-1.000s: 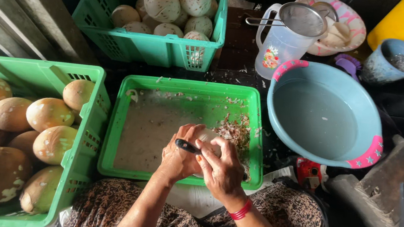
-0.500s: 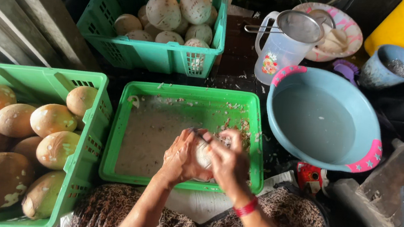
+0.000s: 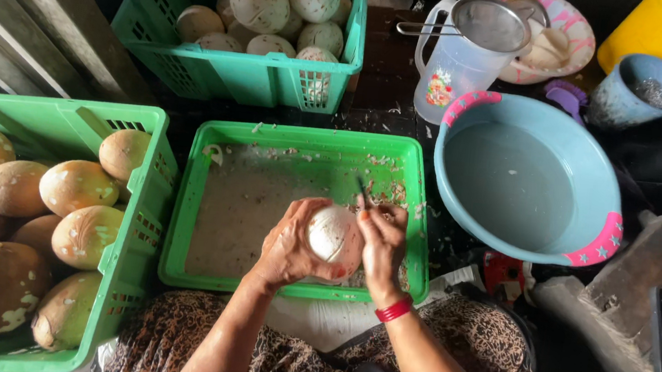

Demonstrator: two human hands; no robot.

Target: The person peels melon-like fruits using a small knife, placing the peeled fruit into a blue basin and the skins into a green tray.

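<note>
My left hand (image 3: 290, 243) cups a round, mostly white peeled coconut (image 3: 333, 234) over the shallow green tray (image 3: 199, 197). Against the coconut's right side, my right hand (image 3: 381, 240) grips a small knife (image 3: 362, 190) whose dark blade points up and away from me. A red band circles my right wrist. Pale shavings lie in the tray under and behind the hands.
A green crate (image 3: 125, 271) of brown unpeeled coconuts stands at my left. Another green crate (image 3: 219, 76) with peeled white coconuts sits behind the tray. To the right are a blue basin (image 3: 591, 205) of water, a clear jug with strainer (image 3: 463, 60), a plate, a blue cup, a yellow bucket.
The coconut has been turned in my hands and its white side now faces up. The knife has shifted from the left of the hands to the right, blade up.
</note>
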